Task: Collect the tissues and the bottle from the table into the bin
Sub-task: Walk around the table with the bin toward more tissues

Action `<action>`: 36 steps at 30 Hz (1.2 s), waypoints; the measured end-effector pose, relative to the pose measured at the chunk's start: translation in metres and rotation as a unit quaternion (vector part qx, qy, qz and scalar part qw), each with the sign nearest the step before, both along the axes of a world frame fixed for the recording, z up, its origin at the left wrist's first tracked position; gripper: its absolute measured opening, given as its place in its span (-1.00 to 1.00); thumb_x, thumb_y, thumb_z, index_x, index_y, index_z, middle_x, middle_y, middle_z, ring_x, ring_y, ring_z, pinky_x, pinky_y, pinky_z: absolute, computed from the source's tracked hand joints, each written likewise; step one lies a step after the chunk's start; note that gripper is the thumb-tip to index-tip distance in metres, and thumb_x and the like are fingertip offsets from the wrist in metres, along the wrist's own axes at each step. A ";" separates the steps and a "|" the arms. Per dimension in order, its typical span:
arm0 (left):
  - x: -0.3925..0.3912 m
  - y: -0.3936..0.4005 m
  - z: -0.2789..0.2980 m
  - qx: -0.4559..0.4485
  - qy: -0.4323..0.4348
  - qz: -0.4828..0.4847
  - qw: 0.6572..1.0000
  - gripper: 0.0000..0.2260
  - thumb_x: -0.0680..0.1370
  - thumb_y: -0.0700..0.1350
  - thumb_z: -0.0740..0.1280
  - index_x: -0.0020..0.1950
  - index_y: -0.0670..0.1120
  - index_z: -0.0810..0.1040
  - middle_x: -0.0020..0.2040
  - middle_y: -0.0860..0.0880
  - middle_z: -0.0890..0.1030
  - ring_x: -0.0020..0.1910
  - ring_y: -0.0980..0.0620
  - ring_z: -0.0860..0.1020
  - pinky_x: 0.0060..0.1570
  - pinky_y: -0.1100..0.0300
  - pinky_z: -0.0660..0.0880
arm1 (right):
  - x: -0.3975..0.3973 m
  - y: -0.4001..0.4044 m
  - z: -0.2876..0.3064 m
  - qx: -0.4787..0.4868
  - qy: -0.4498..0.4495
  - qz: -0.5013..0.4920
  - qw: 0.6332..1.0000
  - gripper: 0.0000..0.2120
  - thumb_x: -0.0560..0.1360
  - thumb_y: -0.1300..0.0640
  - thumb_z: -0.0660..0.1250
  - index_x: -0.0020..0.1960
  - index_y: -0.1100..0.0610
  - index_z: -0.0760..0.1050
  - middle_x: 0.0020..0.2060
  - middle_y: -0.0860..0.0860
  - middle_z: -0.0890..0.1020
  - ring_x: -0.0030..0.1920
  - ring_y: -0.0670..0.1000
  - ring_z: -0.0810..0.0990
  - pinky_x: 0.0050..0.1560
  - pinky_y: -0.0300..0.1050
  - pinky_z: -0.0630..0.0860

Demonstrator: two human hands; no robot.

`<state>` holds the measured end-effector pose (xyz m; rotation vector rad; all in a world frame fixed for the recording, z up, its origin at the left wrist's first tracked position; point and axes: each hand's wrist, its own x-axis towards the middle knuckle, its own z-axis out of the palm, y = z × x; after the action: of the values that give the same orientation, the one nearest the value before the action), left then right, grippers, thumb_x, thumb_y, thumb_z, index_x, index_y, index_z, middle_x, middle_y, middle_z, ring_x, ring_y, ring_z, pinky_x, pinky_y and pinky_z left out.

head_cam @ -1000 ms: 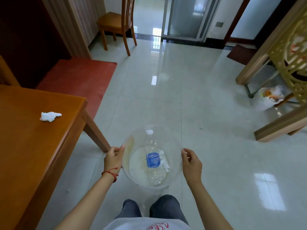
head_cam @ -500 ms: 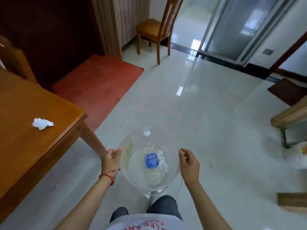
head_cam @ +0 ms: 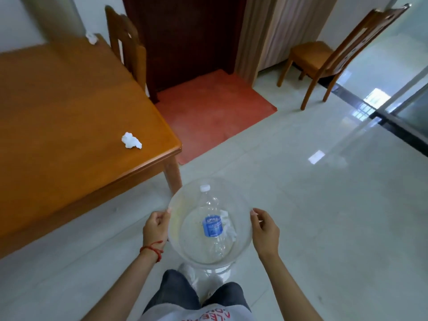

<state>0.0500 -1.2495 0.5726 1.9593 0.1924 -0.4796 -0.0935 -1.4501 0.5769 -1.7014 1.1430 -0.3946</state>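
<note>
I hold a clear round bin (head_cam: 240, 249) in front of my legs, above the floor. My left hand (head_cam: 155, 227) grips its left rim and my right hand (head_cam: 264, 230) grips its right rim. Inside the bin lies a clear plastic bottle (head_cam: 212, 224) with a blue label and white cap, and a white tissue (head_cam: 228, 225) beside it. A crumpled white tissue (head_cam: 131, 140) lies on the wooden table (head_cam: 58, 117) near its right corner. Another white tissue (head_cam: 92, 38) sits at the table's far edge.
A wooden chair (head_cam: 126, 42) stands behind the table. A second wooden chair (head_cam: 328, 54) stands at the right near a glass sliding door (head_cam: 407, 93). A red mat (head_cam: 208, 114) lies before a dark doorway. The floor is glossy pale tile.
The view has swung left, bringing more of the table and its far tissue into sight. Both hands keep hold of the bin, with the bottle still inside.
</note>
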 end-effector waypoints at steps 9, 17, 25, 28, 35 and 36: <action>0.034 0.047 -0.006 -0.009 0.004 0.105 0.994 -0.80 0.53 -0.05 0.23 -0.23 -0.14 0.42 -0.31 -0.05 0.45 -0.21 -0.06 0.43 -0.13 0.15 0.36 | 0.076 0.022 -0.005 -0.009 0.022 0.120 0.992 -0.78 0.53 0.08 0.23 0.09 0.15 0.54 -0.13 0.07 0.64 -0.18 -0.07 0.58 -0.21 -0.31 0.44; 0.041 0.071 -0.015 0.020 0.005 0.196 0.980 -0.74 0.53 -0.03 0.23 -0.35 -0.04 0.41 -0.25 -0.10 0.50 -0.17 -0.10 0.46 -0.11 0.12 0.35 | 0.129 0.028 -0.014 -0.008 0.049 0.227 0.973 -0.79 0.53 0.06 0.22 0.07 0.10 0.54 -0.16 0.05 0.64 -0.22 -0.14 0.58 -0.29 -0.41 0.44; 0.039 0.060 -0.020 0.051 0.009 0.298 0.953 -0.68 0.52 0.03 0.22 -0.19 -0.23 0.49 -0.27 -0.01 0.49 -0.17 -0.08 0.46 -0.11 0.12 0.34 | 0.189 0.006 -0.024 -0.009 0.060 0.369 0.927 -0.79 0.53 0.07 0.22 0.08 0.12 0.54 -0.14 0.04 0.64 -0.19 -0.15 0.56 -0.31 -0.51 0.40; 0.038 0.046 -0.018 0.057 0.016 0.341 0.938 -0.72 0.54 -0.02 0.21 -0.21 -0.21 0.47 -0.27 -0.03 0.49 -0.14 -0.10 0.47 -0.11 0.13 0.33 | 0.213 -0.004 -0.027 -0.007 0.057 0.413 0.909 -0.79 0.54 0.09 0.21 0.10 0.13 0.53 -0.10 0.04 0.64 -0.17 -0.13 0.56 -0.30 -0.52 0.42; 0.034 0.026 -0.024 0.080 0.022 0.413 0.907 -0.74 0.55 -0.05 0.20 -0.33 -0.07 0.40 -0.31 -0.02 0.47 -0.16 -0.09 0.45 -0.11 0.13 0.33 | 0.247 -0.016 -0.032 -0.002 0.066 0.489 0.870 -0.76 0.55 0.08 0.19 0.14 0.13 0.51 -0.07 0.04 0.63 -0.17 -0.10 0.54 -0.25 -0.38 0.40; 0.033 0.024 -0.025 0.083 0.023 0.417 0.905 -0.74 0.55 -0.04 0.20 -0.33 -0.08 0.40 -0.32 -0.01 0.47 -0.17 -0.09 0.45 -0.15 0.13 0.34 | 0.249 -0.017 -0.033 -0.004 0.070 0.496 0.866 -0.76 0.55 0.07 0.19 0.14 0.13 0.51 -0.07 0.03 0.62 -0.18 -0.14 0.54 -0.25 -0.39 0.39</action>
<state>0.0826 -1.2251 0.5478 1.8152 1.0765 0.0647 0.1558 -1.4672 0.5440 -2.0914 0.2315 0.3789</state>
